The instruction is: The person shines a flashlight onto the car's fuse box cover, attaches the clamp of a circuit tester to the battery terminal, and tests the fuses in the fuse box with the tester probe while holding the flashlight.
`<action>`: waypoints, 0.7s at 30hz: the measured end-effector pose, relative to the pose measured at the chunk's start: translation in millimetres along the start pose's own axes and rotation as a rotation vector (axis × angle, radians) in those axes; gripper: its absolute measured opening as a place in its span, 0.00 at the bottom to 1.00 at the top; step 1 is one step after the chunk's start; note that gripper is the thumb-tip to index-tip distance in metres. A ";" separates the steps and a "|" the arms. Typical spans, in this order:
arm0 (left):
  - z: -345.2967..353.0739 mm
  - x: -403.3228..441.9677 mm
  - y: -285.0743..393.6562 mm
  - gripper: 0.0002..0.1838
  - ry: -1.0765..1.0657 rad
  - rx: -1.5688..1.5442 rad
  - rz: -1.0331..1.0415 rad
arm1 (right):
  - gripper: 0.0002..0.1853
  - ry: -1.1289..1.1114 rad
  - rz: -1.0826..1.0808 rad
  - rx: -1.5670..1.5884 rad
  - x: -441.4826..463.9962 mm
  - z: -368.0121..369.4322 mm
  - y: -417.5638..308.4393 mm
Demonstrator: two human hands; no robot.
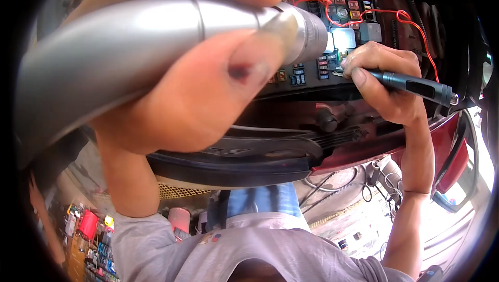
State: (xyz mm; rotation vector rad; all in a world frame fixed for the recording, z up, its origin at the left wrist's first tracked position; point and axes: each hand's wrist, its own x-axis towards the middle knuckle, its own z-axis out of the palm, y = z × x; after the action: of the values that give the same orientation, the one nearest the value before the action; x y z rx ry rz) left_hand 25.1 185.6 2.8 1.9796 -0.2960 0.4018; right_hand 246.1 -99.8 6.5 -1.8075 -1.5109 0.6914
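Note:
Close to the camera, my left hand (202, 89) is wrapped round a grey metal flashlight (156, 27), its head pointing right. Its light falls on a fuse box (371, 31) with rows of coloured fuses and relays. Over the box's lower edge, my right hand (387, 76) grips a dark pen-like tool (421, 87) between thumb and fingers. Those fingertips are at the fuses, and whether they also pinch something small is too unclear to tell. A thin red wire (416, 24) loops across the box and runs down towards the tool's rear end.
Below the fuse box lies the dark red car front (364, 149) with a black bumper strip (234, 170). Cables (338, 180) lie on the ground at the lower right. At the lower left are a red container (179, 219) and a cluttered pile of small items (88, 230).

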 end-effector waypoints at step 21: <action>-4.9 2.3 -2.0 0.17 -0.035 0.019 -0.005 | 0.03 0.008 0.035 -0.064 1.9 1.9 -1.7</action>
State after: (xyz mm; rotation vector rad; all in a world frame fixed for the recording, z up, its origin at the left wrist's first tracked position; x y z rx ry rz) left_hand 27.2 190.8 4.0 2.0073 -0.3102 0.3679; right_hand 244.0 -97.4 6.6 -1.8861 -1.5149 0.6589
